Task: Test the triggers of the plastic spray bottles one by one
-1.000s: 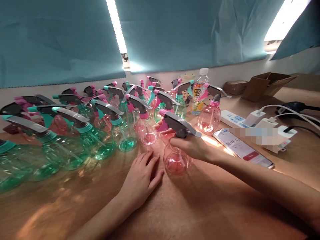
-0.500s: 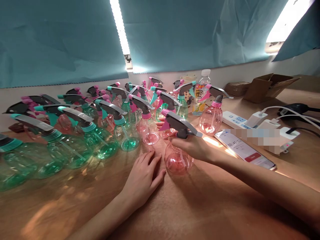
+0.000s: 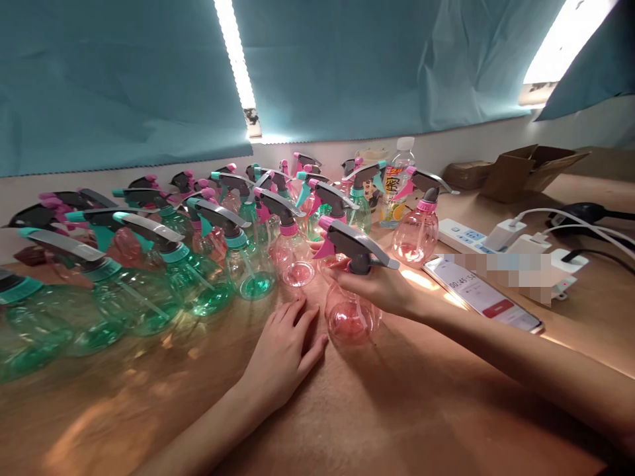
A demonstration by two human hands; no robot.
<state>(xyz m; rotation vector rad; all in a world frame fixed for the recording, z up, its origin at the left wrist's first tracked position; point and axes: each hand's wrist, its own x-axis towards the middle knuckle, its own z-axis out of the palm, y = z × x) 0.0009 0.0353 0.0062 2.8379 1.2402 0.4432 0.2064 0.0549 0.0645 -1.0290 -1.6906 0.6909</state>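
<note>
My right hand (image 3: 377,284) is wrapped round the neck of a pink spray bottle (image 3: 351,320), just below its grey and pink trigger head. The bottle stands upright on the brown table (image 3: 337,423); some of my fingers are hidden behind it. Flat on the tabletop left of that bottle lies my left hand (image 3: 285,344), fingers stretched out and nothing in them. Beyond its fingertips stand another pink spray bottle (image 3: 297,264) and a green spray bottle (image 3: 255,277).
Several more green and pink spray bottles (image 3: 149,297) crowd the left and back. At right are a pink spray bottle (image 3: 415,238), a phone (image 3: 483,294) showing a timer, a power strip (image 3: 461,235) with plugs and cables, a drink bottle (image 3: 397,178) and an open cardboard box (image 3: 530,172).
The view has shifted very slightly. Both hands and the spray bottles keep their places, my right hand still round the pink bottle's neck.
</note>
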